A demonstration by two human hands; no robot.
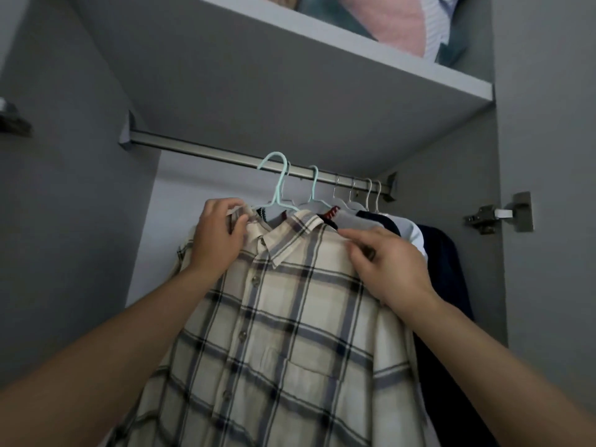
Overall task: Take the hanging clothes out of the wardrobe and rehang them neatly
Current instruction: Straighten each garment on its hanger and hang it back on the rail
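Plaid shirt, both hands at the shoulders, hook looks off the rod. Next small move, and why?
Probably lift the mint hanger so its hook drops over the rod. The hook appears to sit in front of the rod, not over it. The left hand pinches the plaid shirt by its collar; the right hand rests on its other shoulder, so it is supported on both sides.

plaid shirt [290, 333] hem cut off below, folded laundry [403, 24] cropped above

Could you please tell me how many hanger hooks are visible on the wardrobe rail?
6: two mint hooks above the plaid shirt, then four pale ones bunched towards the rail's right end; clothes may hide others.
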